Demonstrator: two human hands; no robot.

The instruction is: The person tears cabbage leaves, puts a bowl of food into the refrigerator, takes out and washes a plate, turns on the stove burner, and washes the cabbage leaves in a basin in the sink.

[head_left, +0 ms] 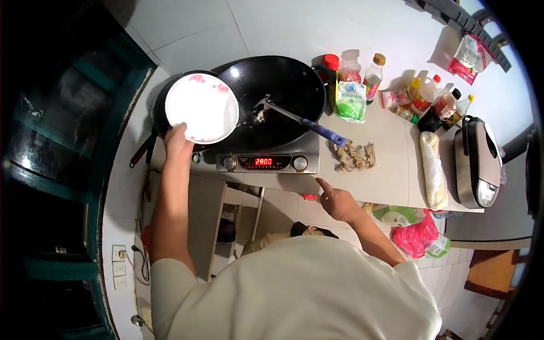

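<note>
My left hand (178,141) grips the near rim of a white bowl (202,107) with pink flower marks, tilted over the left side of a large black wok (283,73). Something pale lies in the wok beside the head of a spatula (323,131), whose blue handle rests over the right rim. Under the wok is an induction cooker (264,163) with a lit red display. My right hand (335,200), empty, is near the counter's front edge, its index finger stretched out.
Right of the wok stand bottles (373,78) and a green-white packet (351,102). A crumpled cloth (355,156), a long wrapped bundle (433,170) and a rice cooker (479,161) sit on the counter. Another dark pan (161,107) is behind the bowl.
</note>
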